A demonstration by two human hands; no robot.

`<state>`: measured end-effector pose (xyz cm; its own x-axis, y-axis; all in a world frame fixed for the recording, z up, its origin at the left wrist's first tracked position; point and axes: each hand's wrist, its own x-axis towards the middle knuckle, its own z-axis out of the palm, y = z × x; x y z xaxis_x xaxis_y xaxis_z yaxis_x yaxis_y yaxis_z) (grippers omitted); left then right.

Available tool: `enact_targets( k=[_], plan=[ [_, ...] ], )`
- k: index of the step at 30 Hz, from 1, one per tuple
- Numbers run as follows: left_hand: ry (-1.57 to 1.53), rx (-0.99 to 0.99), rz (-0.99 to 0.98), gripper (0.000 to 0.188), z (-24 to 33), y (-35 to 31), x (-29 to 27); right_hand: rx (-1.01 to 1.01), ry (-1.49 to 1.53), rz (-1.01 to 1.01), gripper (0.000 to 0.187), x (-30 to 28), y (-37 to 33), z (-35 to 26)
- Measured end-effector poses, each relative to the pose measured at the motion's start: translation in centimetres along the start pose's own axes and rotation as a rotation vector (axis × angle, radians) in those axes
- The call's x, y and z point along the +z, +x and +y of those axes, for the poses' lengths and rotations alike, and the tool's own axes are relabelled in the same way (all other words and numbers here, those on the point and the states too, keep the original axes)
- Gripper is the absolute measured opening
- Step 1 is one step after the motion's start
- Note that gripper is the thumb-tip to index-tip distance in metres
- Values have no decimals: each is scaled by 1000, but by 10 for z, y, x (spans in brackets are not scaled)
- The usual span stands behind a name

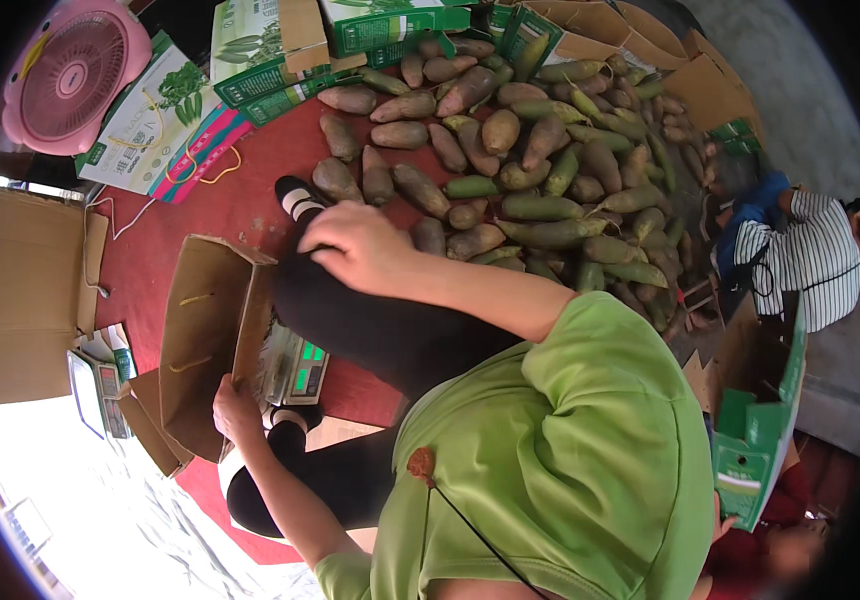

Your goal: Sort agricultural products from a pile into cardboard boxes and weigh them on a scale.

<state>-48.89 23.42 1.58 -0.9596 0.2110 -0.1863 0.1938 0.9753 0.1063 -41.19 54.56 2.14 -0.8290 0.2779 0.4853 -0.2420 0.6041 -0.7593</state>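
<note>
My left hand (237,408) is closed on the lower edge of an open brown cardboard box (188,345), which stands tilted and has yellow cord handles inside. My right hand (358,248) is over my bent knee, its fingers loosely curled with nothing visible in them. Right beside the box, partly covered by it, is a digital scale (302,370) with lit green figures. Beyond my right hand spreads a large heap of long green and purplish-brown root vegetables (550,190), which look like radishes, on a red floor covering (250,185).
Printed green-and-white cartons (250,45) stand at the back, with a pink fan (75,80) at the far left. A large cardboard sheet (20,290) and a second scale (100,390) are on the left. At the right are a person in stripes (800,255) and a green box (760,430).
</note>
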Motion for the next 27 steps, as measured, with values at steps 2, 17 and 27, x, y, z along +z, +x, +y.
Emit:
enact_targets(
  k=[2,17,27],
  plan=[
    [-5,14,-4,16,1,0,2,113,-142,-11,13,-21,-34,32],
    [-43,80,38,16,-4,4,8,904,-861,-563,33,-119,-214,131],
    [-68,57,54,15,-6,4,10,858,-1268,-650,36,-174,-231,178]
  ],
)
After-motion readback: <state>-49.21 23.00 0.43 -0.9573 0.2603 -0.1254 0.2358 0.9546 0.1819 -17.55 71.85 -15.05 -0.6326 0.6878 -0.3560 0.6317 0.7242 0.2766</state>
